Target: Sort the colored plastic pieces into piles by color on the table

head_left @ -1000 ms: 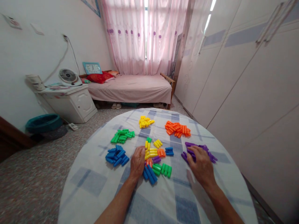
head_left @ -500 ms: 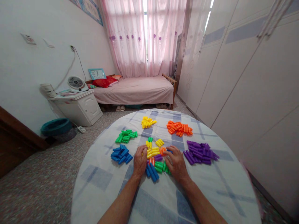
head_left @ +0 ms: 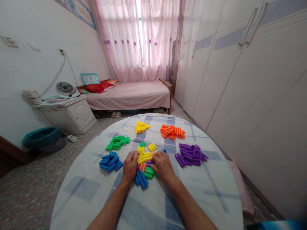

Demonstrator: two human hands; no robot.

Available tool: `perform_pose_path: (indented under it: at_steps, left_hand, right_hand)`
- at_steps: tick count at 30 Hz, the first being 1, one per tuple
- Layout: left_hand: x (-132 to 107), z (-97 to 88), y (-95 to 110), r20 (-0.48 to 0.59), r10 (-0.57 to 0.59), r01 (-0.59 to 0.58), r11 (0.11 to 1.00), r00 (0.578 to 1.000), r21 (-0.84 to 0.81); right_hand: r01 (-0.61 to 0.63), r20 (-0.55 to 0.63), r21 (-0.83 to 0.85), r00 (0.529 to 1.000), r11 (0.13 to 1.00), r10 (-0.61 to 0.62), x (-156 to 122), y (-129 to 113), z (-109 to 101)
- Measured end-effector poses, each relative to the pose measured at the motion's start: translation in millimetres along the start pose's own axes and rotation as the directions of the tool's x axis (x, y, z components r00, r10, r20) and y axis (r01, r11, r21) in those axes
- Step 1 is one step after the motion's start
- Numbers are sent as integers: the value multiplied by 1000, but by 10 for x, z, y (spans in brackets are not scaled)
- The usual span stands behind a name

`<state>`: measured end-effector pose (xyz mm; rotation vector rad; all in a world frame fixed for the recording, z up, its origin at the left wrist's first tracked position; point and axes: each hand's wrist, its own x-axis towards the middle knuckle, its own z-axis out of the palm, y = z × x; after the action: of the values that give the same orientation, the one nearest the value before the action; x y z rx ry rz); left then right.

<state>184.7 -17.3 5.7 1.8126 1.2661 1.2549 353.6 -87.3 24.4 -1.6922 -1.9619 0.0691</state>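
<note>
A central cluster of small coloured plastic tubes lies on the table between my hands. My left hand (head_left: 129, 166) rests against its left side, fingers curled together, tips by the yellow tubes (head_left: 144, 157); whatever they hold is hidden. My right hand (head_left: 164, 166) reaches over the right side, thumb and fingers bent but apart, touching near the orange and purple tubes (head_left: 149, 163). Closer to me are green tubes (head_left: 148, 172) and blue tubes (head_left: 141, 179), laid side by side. Behind them sit a small green group (head_left: 142, 144) and a yellow group (head_left: 152, 147).
Sorted piles ring the cluster: blue (head_left: 110, 161), green (head_left: 117, 142), yellow (head_left: 142, 127), orange (head_left: 172, 132) and purple (head_left: 191, 155). A checked cloth (head_left: 144, 210) covers the round table. Beyond stand a bed (head_left: 134, 94), a cabinet (head_left: 79, 115) and a wardrobe (head_left: 240, 95).
The whole view has shifted, so the table sits further left. My right hand's fingers have drawn in slightly over the orange and purple tubes. My left hand stays by the cluster.
</note>
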Motion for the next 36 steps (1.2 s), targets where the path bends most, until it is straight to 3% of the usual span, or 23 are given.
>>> perform_pose_path:
  at_steps: [13,16,19,22,25,27,29,32,34,36]
  left_hand:
    - [4,-4,-12,-2,7,-7,999,1000,43]
    - [-2,-7,-12,9,14,-14,999,1000,43]
    - [-5,-15,-10,10,12,-12,999,1000,43]
    - [-4,-19,-11,0,8,-8,999,1000,44]
    - [0,-14,-16,-2,4,-3,999,1000,39]
    - [1,-8,-17,0,-1,1,999,1000,34]
    - [-2,-1,-9,-1,-9,10,1000,1000,28]
    - [-12,5,24,-5,-16,16,1000,1000,24]
    - [-18,4,55,-12,-9,10,1000,1000,28]
    - [-21,-1,85,-17,-4,5,999,1000,32]
  right_hand:
    - [52,111,8,992,999,-52,28,-32,-20]
    - [70,50,23,996,997,-71,13,-42,-27]
    - [29,-116,50,993,998,-23,-1,36,-125]
    - [-128,-354,-14,928,992,115,-34,256,-328]
    - [-370,-544,-101,798,924,260,-121,547,-533]
    - [-503,-592,-139,732,853,336,-202,712,-621]
    - [-582,-599,-172,702,795,384,-273,819,-664]
    - [-581,-609,-196,704,790,366,-307,856,-656]
    - [-486,-610,-171,735,857,296,-273,802,-601]
    - [-327,-564,-97,796,940,219,-221,697,-500]
